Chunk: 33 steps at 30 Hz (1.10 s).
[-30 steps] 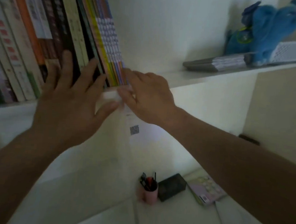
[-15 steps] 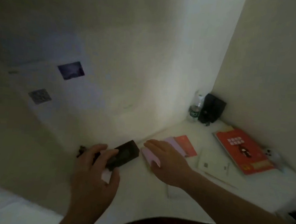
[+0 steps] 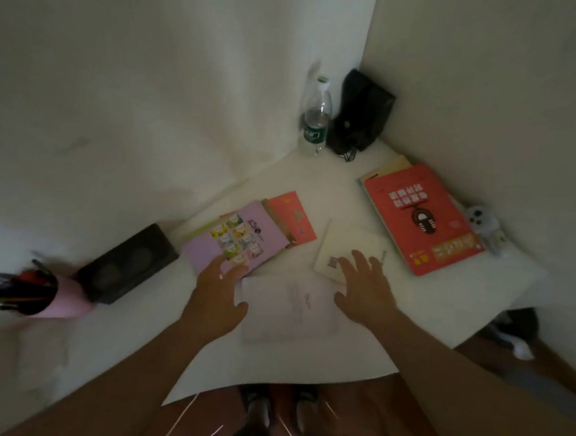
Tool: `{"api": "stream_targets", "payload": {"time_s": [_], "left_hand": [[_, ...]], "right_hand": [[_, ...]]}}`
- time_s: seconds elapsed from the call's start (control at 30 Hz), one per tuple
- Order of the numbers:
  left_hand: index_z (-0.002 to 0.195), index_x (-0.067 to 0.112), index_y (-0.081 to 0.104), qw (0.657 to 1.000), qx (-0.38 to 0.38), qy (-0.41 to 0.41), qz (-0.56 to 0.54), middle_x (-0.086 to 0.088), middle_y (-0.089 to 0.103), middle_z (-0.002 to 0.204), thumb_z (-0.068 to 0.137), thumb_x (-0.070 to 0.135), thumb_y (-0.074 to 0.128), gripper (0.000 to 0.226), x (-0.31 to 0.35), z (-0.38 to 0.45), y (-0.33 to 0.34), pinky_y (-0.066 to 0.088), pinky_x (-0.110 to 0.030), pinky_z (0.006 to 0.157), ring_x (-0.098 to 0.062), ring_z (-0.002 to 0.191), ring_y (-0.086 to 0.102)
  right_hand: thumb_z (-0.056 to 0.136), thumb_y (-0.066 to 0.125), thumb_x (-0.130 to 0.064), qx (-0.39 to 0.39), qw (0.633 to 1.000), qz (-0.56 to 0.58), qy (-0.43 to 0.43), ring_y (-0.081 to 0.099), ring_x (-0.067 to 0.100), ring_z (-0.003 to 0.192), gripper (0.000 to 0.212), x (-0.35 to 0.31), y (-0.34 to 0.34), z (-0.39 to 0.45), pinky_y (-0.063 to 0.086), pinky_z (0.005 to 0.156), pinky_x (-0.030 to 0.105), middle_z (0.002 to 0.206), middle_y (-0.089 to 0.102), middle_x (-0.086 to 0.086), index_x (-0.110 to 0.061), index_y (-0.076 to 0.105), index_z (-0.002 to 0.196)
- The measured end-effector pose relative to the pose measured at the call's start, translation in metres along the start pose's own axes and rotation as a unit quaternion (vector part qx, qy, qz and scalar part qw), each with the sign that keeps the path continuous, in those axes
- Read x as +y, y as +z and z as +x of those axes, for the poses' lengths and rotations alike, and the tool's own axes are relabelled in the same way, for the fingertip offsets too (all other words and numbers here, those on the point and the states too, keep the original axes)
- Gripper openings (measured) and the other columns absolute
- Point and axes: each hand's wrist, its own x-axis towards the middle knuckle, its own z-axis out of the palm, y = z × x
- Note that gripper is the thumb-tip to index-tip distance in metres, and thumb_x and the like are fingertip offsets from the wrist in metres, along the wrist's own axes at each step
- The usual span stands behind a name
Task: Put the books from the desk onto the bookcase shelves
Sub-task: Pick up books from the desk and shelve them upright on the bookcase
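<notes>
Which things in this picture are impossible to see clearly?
- Bookcase: outside the head view.
- Books under the purple book: covered, number unclear.
- Pen cup: blurred, cut by the left edge.
- Cream book: title too small, partly under the right hand.

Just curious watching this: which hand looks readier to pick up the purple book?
The left hand: its fingertips already lie on the purple book. The right hand hovers, open, over the cream book.

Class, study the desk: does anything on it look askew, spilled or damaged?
Nothing looks spilled or damaged. The books lie loose at differing angles: the lilac book overlaps a small red one, and the big red book sits crookedly on another. The water bottle stands upright.
</notes>
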Motion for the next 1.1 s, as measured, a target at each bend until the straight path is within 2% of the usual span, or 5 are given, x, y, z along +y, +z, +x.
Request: {"api": "stream_targets", "payload": {"time_s": [0.27, 0.5, 0.63, 0.83, 1.1], "left_hand": [[0.159, 0.035, 0.034, 0.986, 0.014, 0.01, 0.165, -0.011, 0.025, 0.167, 0.066, 0.064, 0.088, 0.111, -0.011, 0.083, 0.004, 0.041, -0.055, 0.112, -0.042, 0.146, 0.029], [0.156, 0.036, 0.04, 0.978, 0.032, 0.04, 0.202, -0.012, 0.036, 0.159, 0.083, 0.053, 0.08, 0.085, -0.006, 0.088, -0.006, 0.056, -0.048, 0.087, -0.039, 0.124, 0.047], [0.156, 0.035, 0.039, 0.982, 0.027, 0.04, 0.185, -0.012, 0.038, 0.157, 0.086, 0.05, 0.075, 0.08, -0.007, 0.092, -0.007, 0.056, -0.049, 0.089, -0.04, 0.123, 0.051], [0.144, 0.039, 0.048, 0.987, 0.039, 0.047, 0.149, -0.003, 0.058, 0.132, 0.075, 0.067, 0.039, 0.075, -0.013, 0.093, -0.006, 0.059, -0.048, 0.076, -0.037, 0.107, 0.06], [0.152, 0.04, 0.044, 0.989, 0.026, 0.019, 0.147, -0.003, 0.044, 0.151, 0.082, 0.047, 0.075, 0.077, -0.013, 0.088, -0.007, 0.056, -0.043, 0.085, -0.033, 0.123, 0.051]], "right_hand": [[0.094, 0.069, -0.051, 0.003, 0.996, -0.091, 0.003, 0.032, 0.042, 0.15, 0.072, 0.056, 0.02, 0.029, 0.051, 0.105, 0.06, 0.17, 0.029, 0.002, -0.025, 0.036, 0.152], [0.074, 0.09, -0.015, 0.032, 0.984, -0.171, -0.023, 0.075, 0.043, 0.083, 0.07, 0.035, -0.006, 0.04, 0.061, 0.053, 0.048, 0.116, 0.073, 0.022, -0.003, 0.051, 0.131], [0.106, 0.047, -0.027, 0.047, 0.991, 0.12, -0.019, 0.066, 0.04, 0.082, 0.024, -0.011, -0.057, 0.042, 0.044, 0.064, 0.041, 0.094, 0.071, 0.012, -0.015, 0.058, 0.124], [0.103, 0.05, -0.003, -0.016, 0.75, 0.656, 0.087, 0.077, 0.035, 0.098, 0.027, -0.06, -0.071, 0.029, 0.064, 0.075, 0.046, 0.106, 0.08, 0.011, -0.012, 0.073, 0.115], [0.106, 0.043, -0.004, -0.088, 0.666, 0.716, 0.192, 0.077, 0.034, 0.104, 0.034, -0.04, -0.011, 0.026, 0.063, 0.085, 0.051, 0.117, 0.078, 0.013, -0.013, 0.066, 0.13]]}}
